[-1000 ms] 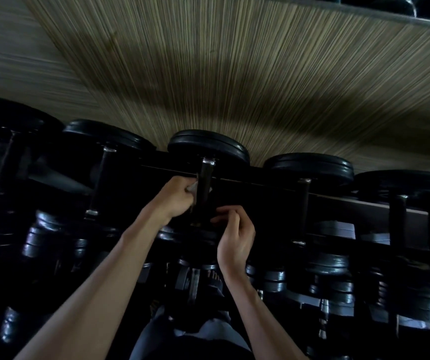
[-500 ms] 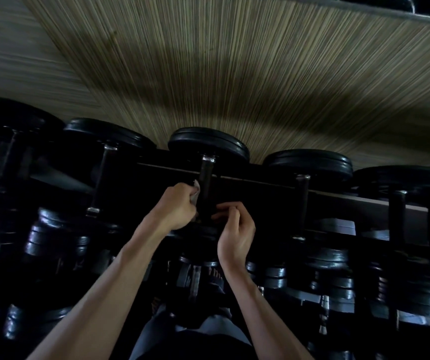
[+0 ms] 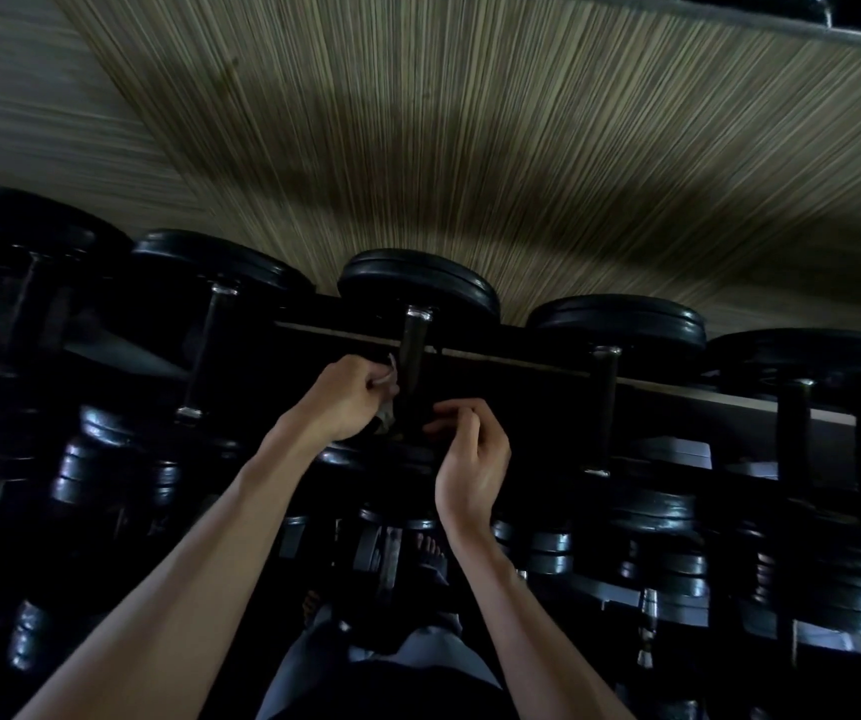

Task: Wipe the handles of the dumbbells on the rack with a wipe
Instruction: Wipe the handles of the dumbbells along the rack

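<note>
You're mid-wipe on the middle dumbbell's handle (image 3: 412, 366), on the rack's (image 3: 522, 362) top rail. Your left hand (image 3: 345, 400) pinches the wipe (image 3: 389, 379) against it; your right hand (image 3: 470, 454) hovers loosely curled, empty. Next, probably work the wipe along the handle.

The person's forearms (image 3: 200, 558) are bare to both hands, with grey trousers (image 3: 314, 662) below and bare toes (image 3: 431, 550) showing.
</note>
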Tool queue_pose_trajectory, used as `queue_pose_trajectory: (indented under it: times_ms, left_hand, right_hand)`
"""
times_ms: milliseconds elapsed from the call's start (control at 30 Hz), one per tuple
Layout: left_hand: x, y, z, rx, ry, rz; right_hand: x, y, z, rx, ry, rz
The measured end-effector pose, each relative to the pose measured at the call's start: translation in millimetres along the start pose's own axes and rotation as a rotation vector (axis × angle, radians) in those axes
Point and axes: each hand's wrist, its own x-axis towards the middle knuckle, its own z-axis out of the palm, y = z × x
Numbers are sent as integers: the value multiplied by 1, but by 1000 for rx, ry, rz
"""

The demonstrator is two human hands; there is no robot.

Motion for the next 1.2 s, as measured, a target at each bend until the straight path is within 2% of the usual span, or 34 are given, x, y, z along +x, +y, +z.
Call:
queue_pose_trajectory:
  times_ms: [200, 300, 767, 1200]
  left_hand:
    - [-3, 2, 12, 104, 35, -1]
    - [0, 4, 12, 60, 89, -13]
    - [-6, 7, 13, 152, 34, 5]
    - [0, 9, 8, 173, -20, -73]
  right_hand:
    - [1, 0, 1, 1, 0, -12]
    - [1, 1, 1, 1, 5, -12]
    - [0, -1, 1, 3, 1, -9]
    - [-1, -3, 0, 36, 4, -1]
